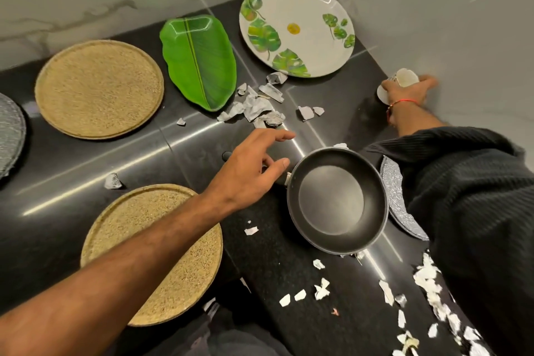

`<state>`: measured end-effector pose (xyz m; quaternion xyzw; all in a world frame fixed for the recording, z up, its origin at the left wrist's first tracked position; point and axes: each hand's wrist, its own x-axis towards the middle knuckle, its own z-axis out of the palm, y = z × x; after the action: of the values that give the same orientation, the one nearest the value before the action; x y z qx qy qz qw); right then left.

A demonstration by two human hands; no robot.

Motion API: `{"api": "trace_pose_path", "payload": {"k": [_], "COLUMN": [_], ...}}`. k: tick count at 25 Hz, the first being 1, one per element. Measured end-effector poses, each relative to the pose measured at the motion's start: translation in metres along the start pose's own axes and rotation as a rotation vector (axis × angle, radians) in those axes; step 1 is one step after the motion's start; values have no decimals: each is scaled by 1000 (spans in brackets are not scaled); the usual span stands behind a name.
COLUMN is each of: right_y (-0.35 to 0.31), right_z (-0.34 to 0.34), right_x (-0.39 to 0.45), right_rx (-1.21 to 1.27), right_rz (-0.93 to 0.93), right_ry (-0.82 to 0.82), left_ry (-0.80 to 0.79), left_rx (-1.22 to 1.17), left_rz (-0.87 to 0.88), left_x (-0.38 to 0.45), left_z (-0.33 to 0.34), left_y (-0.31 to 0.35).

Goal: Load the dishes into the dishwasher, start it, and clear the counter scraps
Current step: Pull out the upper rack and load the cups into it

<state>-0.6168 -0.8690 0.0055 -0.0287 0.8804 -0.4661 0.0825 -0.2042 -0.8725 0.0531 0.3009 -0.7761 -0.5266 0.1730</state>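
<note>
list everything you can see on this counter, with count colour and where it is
woven mats: two, tan, one far left, one near under the left forearm
grey mats: two, one at left edge, one right of the pan
leaf plate: one, green, far middle
round plate: one, white with green leaves, far corner
pan: one, black, near middle
paper scraps: many, white-grey, mid-counter and near right edge
cup: one, white, right, by the wall
counter: one, black
hands: left hand open above the counter beside the pan; right hand grips the cup
</note>
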Motion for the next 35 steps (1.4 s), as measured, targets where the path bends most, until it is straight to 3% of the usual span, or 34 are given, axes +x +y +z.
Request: {"api": "trace_pose_path", "payload": {"k": [5, 11, 22, 28, 35], "right_y": [-7, 5, 167, 258, 371], "right_z": [-32, -151, -399, -468, -537], "right_x": [-25, -118, -388, -527, -685], "right_rx": [286, 343, 621, 523, 494], "right_rz": [-21, -163, 12, 71, 315], "right_ry": [-23, -22, 441, 644, 797], "left_ry": [-26, -94, -551, -831, -1166], "left_rx": [-8, -22, -75, 1, 60], "left_rz": [35, 155, 453, 577, 679], "left_x": [-16, -57, -203, -277, -392], "left_z": [-3, -7, 63, 129, 229], "left_y": [7, 22, 58, 76, 88]}}
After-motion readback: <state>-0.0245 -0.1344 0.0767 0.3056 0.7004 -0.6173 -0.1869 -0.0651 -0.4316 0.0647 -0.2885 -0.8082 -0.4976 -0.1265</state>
